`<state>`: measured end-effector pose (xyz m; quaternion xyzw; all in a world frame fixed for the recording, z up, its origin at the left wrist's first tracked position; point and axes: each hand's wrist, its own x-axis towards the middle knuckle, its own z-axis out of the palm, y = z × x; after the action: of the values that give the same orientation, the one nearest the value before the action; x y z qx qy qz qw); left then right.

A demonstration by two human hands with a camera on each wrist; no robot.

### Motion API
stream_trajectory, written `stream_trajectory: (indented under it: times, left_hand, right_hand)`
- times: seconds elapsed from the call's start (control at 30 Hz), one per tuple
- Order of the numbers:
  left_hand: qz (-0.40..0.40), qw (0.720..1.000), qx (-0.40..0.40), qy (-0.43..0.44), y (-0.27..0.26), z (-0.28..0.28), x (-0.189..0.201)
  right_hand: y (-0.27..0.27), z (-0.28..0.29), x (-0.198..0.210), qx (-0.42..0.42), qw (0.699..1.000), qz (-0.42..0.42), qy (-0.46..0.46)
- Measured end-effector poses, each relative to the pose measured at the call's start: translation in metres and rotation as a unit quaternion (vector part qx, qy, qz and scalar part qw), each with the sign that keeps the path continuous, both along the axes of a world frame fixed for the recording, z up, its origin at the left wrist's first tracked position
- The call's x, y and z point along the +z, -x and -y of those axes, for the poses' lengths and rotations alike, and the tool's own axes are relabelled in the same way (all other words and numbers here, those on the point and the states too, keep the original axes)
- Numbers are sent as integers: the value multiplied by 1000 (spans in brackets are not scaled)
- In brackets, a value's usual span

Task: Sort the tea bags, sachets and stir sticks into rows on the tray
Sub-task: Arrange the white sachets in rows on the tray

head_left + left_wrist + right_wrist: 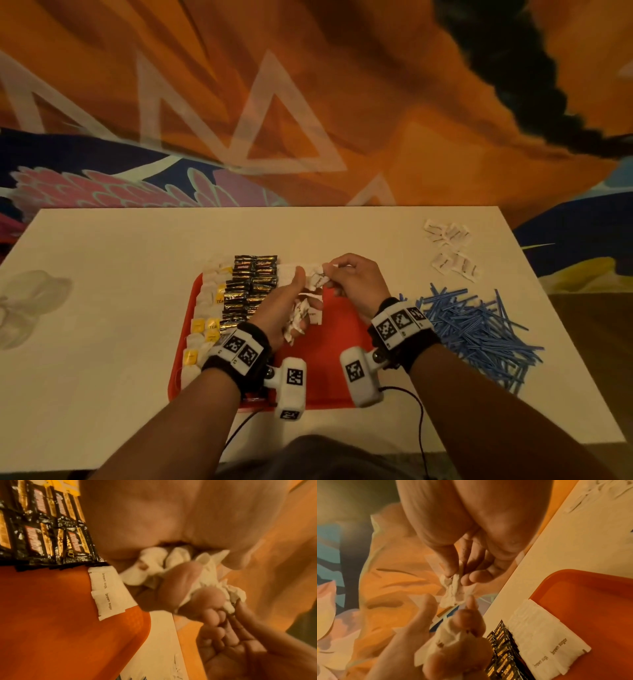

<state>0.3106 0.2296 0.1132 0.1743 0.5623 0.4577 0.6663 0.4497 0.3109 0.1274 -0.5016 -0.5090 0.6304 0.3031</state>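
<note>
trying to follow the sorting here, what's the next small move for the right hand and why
Probably lay the white sachet that the right hand pinches beside the brown sugar sachets on the red tray: that row is short, and the left hand holds a bunch more.
</note>
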Motion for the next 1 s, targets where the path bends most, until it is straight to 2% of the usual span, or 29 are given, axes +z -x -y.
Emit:
stream_trajectory:
  times: [0.1, 0.2, 0.33, 0.57, 0.73, 1.0]
  left_hand:
    - [-107, 992, 26, -62, -6, 0, 0]
    - [-187, 976, 79, -78, -7, -4, 2]
    - [-206, 966, 119, -101, -7, -7, 4]
    - [-238, 961, 54, -128, -4, -3, 7]
    - [-245, 960, 50, -125, -5, 1, 7]
    - [-238, 962, 49, -121, -8, 3, 6]
  right_hand:
    - [0, 0, 1, -12, 1000, -10, 8]
    - [-1, 1, 2, -17, 999, -24, 31]
    - [-3, 6, -2, -19, 999, -13, 45]
    - [-4, 9, 1, 22, 1000, -8, 9]
    - [-2, 11, -3, -19, 995, -29, 95]
    - [-3, 16, -4, -25, 984, -78, 156]
